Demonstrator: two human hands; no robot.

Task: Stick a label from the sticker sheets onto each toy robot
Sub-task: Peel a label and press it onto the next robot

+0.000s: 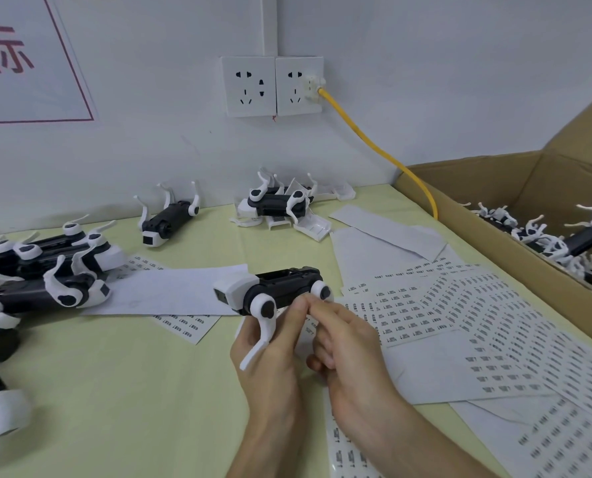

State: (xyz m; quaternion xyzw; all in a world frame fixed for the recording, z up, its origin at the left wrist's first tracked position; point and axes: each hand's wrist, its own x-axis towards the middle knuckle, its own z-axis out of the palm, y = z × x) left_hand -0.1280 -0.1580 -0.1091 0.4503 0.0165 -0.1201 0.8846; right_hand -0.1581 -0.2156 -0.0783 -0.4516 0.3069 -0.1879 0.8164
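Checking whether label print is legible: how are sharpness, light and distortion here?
Head view: soft, even light, no glare; wide-angle bending toward the edges, as at the cardboard box; print on the sticker sheets too blurred to read; the held toy robot fairly sharp.

You face a plain white wall (425, 81) in soft, even light; it fills the upper half of your view. At 12 o'clock two white socket plates sit side by side on it, the left plate (248, 86) touching the right plate (296, 86). A white trunking strip (269, 22) rises from between them to the top edge. A white plug (311, 87) sits in the right plate, and its yellow cable (384, 157) slopes down toward 2 o'clock, reaching the left wall of an open cardboard box (477, 181) at 3 o'clock. At 10 o'clock hangs a poster (29, 81) with a dark red border and red characters, cut off by the frame. A pale yellow-green table (132, 391) spreads from 9 to 6 o'clock.
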